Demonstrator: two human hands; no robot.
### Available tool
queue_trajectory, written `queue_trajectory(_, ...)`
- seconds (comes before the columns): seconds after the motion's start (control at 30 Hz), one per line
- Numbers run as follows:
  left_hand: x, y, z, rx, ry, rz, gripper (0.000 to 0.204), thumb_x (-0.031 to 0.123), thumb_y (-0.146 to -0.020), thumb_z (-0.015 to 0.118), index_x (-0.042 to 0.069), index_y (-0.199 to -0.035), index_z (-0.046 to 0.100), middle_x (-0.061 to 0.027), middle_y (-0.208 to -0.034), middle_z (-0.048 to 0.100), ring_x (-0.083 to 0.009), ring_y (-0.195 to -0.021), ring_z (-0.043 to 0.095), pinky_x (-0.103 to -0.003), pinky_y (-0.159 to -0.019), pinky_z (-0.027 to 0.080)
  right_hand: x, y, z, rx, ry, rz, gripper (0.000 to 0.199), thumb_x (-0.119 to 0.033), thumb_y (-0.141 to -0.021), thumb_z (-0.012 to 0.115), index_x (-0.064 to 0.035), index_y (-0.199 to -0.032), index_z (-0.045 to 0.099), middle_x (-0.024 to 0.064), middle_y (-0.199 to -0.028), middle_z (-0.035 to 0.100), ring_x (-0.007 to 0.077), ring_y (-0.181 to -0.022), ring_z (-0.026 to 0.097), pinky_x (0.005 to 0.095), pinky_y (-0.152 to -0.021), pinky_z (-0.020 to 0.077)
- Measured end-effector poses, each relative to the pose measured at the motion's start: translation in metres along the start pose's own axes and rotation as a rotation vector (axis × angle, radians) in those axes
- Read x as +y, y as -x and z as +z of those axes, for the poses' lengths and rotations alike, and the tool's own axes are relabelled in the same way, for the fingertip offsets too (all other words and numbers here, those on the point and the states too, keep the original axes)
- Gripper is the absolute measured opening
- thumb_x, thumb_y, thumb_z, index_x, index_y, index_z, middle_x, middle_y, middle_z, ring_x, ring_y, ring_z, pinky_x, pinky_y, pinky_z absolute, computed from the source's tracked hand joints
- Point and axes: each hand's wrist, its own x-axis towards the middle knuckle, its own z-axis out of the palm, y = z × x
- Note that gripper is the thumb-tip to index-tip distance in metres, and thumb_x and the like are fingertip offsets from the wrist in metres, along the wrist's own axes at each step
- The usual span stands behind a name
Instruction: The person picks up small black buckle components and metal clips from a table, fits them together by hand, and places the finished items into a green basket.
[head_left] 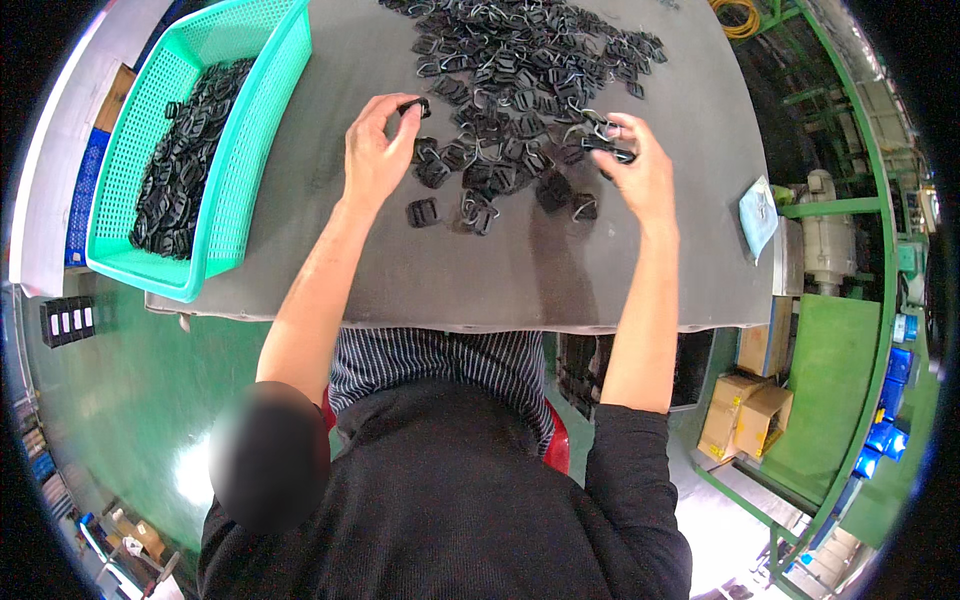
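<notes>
My left hand [376, 148] is raised over the table, thumb and fingers pinching one small black plastic buckle [414, 105]. To its right, my right hand [645, 170] is closed on a black buckle [610, 152]; a shiny metal wire part shows by the fingers, and I cannot tell how many pieces are held. Between and beyond the hands spreads a large heap of black buckles [510, 60], many with silvery wire loops. A few lie loose at the near side of the heap, among them a single buckle [422, 212] below my left hand.
A turquoise perforated basket [225, 235] with many black pieces inside stands on the table's left side. The grey table [400, 290] has its near edge before my lap. A light blue packet [757, 220] lies at the right edge. Cardboard boxes [745, 415] sit on the floor at right.
</notes>
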Motion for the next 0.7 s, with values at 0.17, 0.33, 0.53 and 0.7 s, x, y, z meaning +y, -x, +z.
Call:
queue_trajectory(0.17, 0.009, 0.029, -0.004, -0.137, -0.217, 0.265, 0.023, 0.017, -0.08, 0.063, 0.006, -0.101, 0.064, -0.0141, -0.109, 0.06, -0.0319, -0.104, 0.055, -0.043, -0.089, 0.043, -0.024, 0.019, -0.01, -0.046, 0.475, -0.051, 0.052, -0.015, -0.067, 0.075, -0.0145, -0.115, 0.055, 0.0104, -0.114, 0.056, 0.0282, -0.103, 0.056, 0.0379, -0.088, 0.0453)
queue_trajectory(0.33, 0.028, 0.055, 0.009, -0.335, -0.455, 0.33, 0.034, 0.022, -0.081, 0.062, 0.012, -0.113, 0.057, -0.0085, -0.122, 0.053, -0.0279, -0.118, 0.045, -0.05, -0.099, 0.032, -0.045, 0.048, 0.067, -0.163, 0.203, -0.212, 0.062, -0.035, -0.059, 0.079, -0.017, -0.114, 0.059, 0.0099, -0.112, 0.054, 0.0307, -0.105, 0.051, 0.0383, -0.092, 0.0428)
queue_trajectory(0.53, 0.006, 0.031, -0.021, -0.128, -0.258, 0.153, 0.013, 0.015, -0.082, 0.061, 0.005, -0.089, 0.063, -0.0121, -0.085, 0.064, -0.0297, -0.081, 0.062, -0.038, -0.073, 0.048, -0.065, 0.039, 0.08, -0.148, -0.049, -0.174, 0.027, -0.022, -0.071, 0.071, -0.014, -0.096, 0.063, 0.0099, -0.091, 0.063, 0.0275, -0.08, 0.061, 0.0372, -0.07, 0.0481)
queue_trajectory(0.7, 0.022, -0.007, 0.014, -0.078, -0.316, 0.14, 0.026, 0.031, -0.08, 0.064, 0.006, -0.091, 0.064, -0.0095, -0.083, 0.067, -0.0291, -0.082, 0.063, -0.041, -0.07, 0.05, -0.054, 0.015, 0.065, -0.317, -0.087, -0.201, 0.025, -0.028, -0.073, 0.069, -0.0102, -0.09, 0.068, 0.012, -0.08, 0.067, 0.0264, -0.073, 0.065, 0.0342, -0.067, 0.0492)
